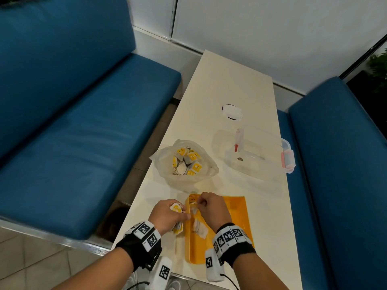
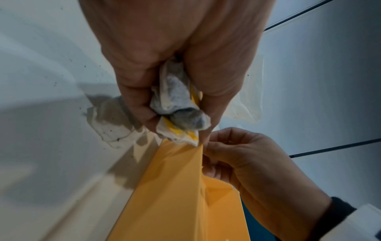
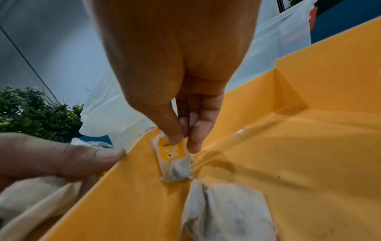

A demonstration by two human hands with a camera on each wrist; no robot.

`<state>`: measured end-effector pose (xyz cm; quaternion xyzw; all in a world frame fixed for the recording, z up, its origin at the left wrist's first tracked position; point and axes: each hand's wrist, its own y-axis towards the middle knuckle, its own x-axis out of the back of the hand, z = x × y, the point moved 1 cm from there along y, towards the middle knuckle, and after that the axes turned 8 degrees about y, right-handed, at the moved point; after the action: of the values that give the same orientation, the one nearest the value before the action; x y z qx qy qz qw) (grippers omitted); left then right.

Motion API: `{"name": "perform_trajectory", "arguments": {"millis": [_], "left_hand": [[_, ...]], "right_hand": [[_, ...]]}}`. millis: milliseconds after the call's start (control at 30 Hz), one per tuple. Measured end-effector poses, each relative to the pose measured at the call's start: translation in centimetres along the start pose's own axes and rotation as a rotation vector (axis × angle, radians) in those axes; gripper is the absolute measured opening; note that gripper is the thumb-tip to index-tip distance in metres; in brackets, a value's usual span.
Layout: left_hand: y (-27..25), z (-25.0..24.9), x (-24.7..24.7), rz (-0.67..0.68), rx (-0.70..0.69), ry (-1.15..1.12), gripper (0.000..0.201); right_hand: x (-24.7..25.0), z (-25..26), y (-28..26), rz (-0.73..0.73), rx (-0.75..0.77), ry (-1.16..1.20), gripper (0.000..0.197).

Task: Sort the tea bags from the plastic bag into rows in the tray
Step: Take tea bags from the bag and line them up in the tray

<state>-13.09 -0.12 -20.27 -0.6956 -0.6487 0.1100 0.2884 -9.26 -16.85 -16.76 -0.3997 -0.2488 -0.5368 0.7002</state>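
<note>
Tray (image 1: 236, 214) is set at near end of table (image 1: 230, 84), w/ tea bags (image 1: 199, 227) lined along its left side. Plastic bag (image 1: 184, 162) is placed just behind tray, box (image 1: 261, 151) to bag's right, small pack (image 1: 232, 111) further back. Benches (image 1: 83, 122) are found left & right of table.

Dim, even indoor light; soft shadows, wide-angle bending at edges, wrist views blurred close up.
</note>
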Motion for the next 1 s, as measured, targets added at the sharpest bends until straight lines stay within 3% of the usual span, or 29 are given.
{"name": "perform_trajectory", "arguments": {"millis": [300, 567, 767, 867, 1000], "left_hand": [[0.0, 0.1, -0.1, 0.003, 0.009, -0.009, 0.022], [0.3, 0.2, -0.3, -0.003, 0.029, 0.006, 0.019], [0.3, 0.3, -0.4, -0.002, 0.029, 0.003, 0.018], [0.2, 0.3, -0.4, -0.006, 0.024, 0.004, 0.017], [0.3, 0.3, -0.5, -0.015, 0.015, 0.009, 0.018]], "right_hand": [[-0.5, 0.7, 0.0, -0.114, -0.048, 0.069, 0.004], [0.5, -0.6, -0.6, -0.169, -0.169, 0.151, 0.022], [0.9, -2.6, -1.9, 0.173, -0.242, -0.109, 0.019], [0.2, -2.2, -2.0, 0.318, -0.214, -0.273, 0.034], [-1.4, -1.7, -1.9, 0.357, -0.183, -0.466, 0.054]]}}
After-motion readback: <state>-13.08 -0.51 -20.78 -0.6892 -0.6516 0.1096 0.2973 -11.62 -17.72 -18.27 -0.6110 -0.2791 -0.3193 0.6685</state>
